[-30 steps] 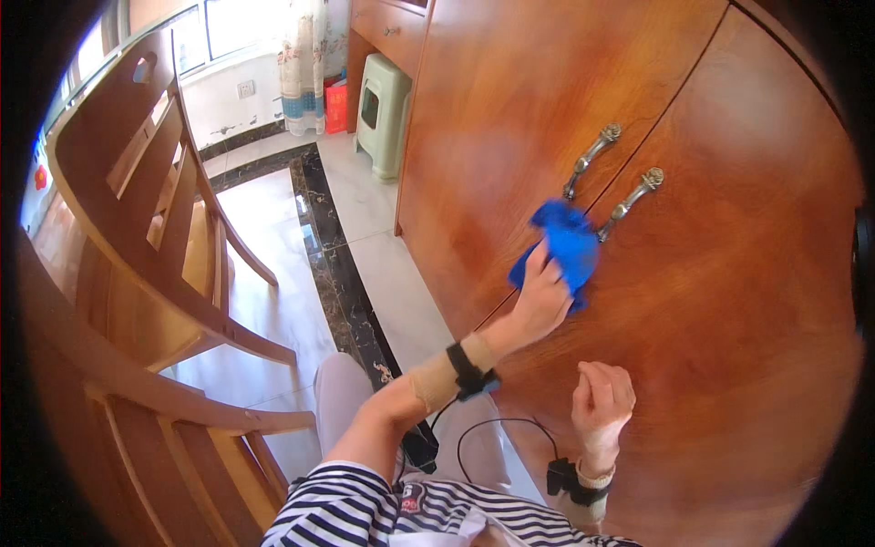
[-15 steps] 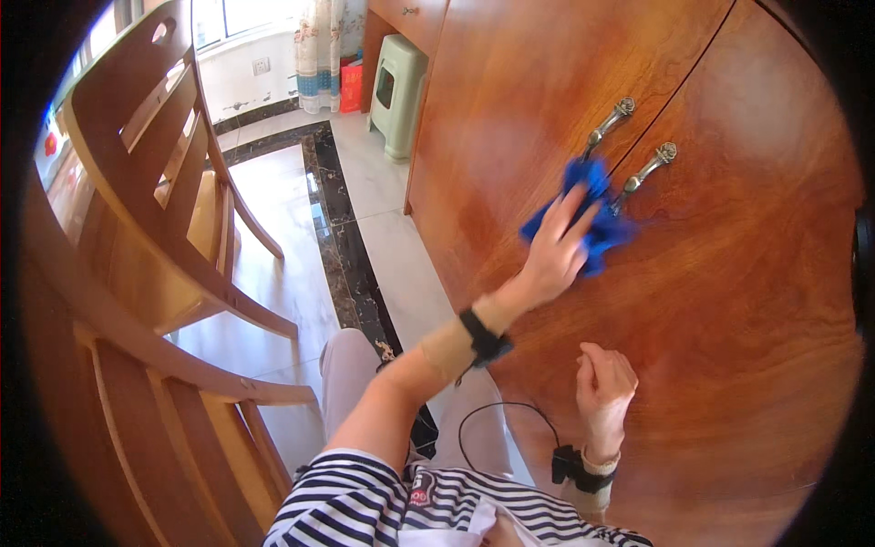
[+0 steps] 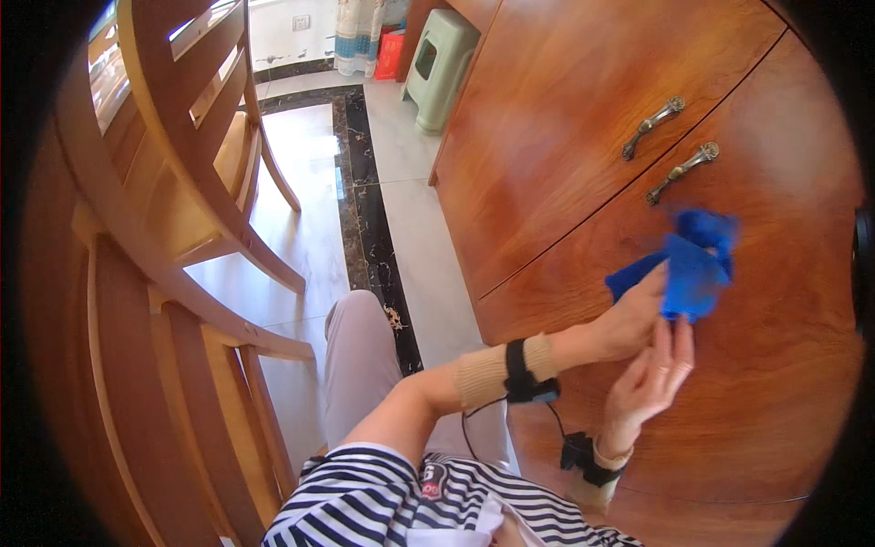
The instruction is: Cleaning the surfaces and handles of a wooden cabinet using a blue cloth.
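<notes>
A crumpled blue cloth is held up in front of the brown wooden cabinet door, below the metal handles. My left hand is closed around the cloth, which hides most of its fingers. From below, my right hand reaches up and its fingertips grip the cloth's lower edge. The upper folds of the cloth are blurred by motion. One ornate metal handle is on the left door, and another metal handle is on the right door, just above the cloth.
Wooden chairs stand close on my left. A pale green stool is beside the cabinet's far end, near a red bag and a curtain. A thin black cable hangs between my wrists.
My left hand has carried the cloth from the door handles down and to the right. My right hand has risen and taken the cloth's lower edge. The view has shifted.
</notes>
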The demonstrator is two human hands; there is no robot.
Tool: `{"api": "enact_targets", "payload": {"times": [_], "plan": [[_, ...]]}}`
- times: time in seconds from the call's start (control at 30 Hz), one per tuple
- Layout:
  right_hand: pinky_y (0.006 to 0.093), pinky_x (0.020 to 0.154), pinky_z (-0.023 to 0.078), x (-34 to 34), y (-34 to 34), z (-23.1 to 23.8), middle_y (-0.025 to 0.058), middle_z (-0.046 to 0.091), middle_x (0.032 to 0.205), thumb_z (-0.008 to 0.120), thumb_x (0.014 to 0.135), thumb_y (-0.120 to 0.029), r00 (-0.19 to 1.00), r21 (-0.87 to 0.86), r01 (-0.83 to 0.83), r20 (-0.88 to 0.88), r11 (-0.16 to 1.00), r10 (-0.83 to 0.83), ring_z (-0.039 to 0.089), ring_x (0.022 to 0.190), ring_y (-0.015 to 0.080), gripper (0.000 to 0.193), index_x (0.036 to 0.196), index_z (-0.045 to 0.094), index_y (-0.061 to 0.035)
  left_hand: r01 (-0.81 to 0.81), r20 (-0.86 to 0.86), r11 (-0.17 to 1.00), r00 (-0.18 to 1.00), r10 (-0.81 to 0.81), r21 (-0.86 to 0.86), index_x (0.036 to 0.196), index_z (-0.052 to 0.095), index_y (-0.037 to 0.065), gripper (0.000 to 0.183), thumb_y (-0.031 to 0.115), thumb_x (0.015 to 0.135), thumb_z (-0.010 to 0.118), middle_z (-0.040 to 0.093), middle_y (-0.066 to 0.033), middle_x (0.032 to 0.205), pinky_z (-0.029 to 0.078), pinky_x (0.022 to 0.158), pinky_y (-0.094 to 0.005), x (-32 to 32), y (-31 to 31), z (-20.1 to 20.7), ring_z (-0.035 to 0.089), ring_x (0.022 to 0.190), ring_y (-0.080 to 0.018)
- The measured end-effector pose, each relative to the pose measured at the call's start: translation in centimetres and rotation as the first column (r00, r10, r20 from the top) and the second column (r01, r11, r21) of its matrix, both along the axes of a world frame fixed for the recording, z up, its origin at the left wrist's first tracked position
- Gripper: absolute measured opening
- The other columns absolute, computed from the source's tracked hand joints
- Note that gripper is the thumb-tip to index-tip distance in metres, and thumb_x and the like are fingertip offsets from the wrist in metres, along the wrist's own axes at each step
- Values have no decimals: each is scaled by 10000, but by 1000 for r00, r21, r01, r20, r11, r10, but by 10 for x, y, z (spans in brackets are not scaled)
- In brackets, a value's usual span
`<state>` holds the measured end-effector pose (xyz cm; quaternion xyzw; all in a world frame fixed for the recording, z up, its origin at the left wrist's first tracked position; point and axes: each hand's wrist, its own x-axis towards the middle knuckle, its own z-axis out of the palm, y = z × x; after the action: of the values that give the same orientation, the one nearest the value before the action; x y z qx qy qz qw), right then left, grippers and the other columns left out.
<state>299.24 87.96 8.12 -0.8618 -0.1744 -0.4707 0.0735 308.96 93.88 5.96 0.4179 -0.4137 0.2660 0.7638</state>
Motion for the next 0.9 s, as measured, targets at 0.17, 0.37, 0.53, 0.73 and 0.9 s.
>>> {"api": "enact_targets", "payload": {"times": [0.17,0.37,0.53,0.73,0.9], "plan": [[452,1018,435,42,0,-37,192,569,1307,539,926,-42,967,-117,50,-244,992,-77,519,1230,363,365,1285,595,-24,-574,113,753,813,572,321,1489,341,52,582,214,958,516,328,-196,1530,240,1162,-485,64,18,-64,317,1415,-343],[410,1062,398,101,39,-189,184,517,1399,469,932,-91,805,-139,-226,-584,964,104,494,1278,330,419,1328,530,30,4,-521,543,275,-808,-840,1464,380,163,513,229,983,543,591,-59,1149,488,900,-359,54,29,-273,575,1029,-186],[419,1092,376,86,4,-233,223,517,1378,463,953,-106,668,-123,-201,-743,972,44,484,1284,349,397,1319,530,31,-201,-818,975,574,40,-93,1490,278,165,467,235,1049,412,467,-60,1348,432,1018,-342,28,-43,-287,485,1212,-200],[465,1153,271,53,35,-38,239,460,1438,404,1008,-139,908,286,-239,-274,928,318,389,1375,389,394,1310,543,73,230,-605,922,700,-380,-312,1393,411,119,405,315,1040,436,476,-94,1356,428,1032,-380,32,-8,-87,486,1227,-233],[436,1149,278,68,25,-30,218,471,1431,430,1001,-138,987,59,-59,-143,997,67,374,1381,368,396,1336,519,51,-234,-42,961,969,242,148,1520,217,4,706,322,972,528,195,-198,1593,92,1203,-476,50,6,-66,149,1485,-349]]}}
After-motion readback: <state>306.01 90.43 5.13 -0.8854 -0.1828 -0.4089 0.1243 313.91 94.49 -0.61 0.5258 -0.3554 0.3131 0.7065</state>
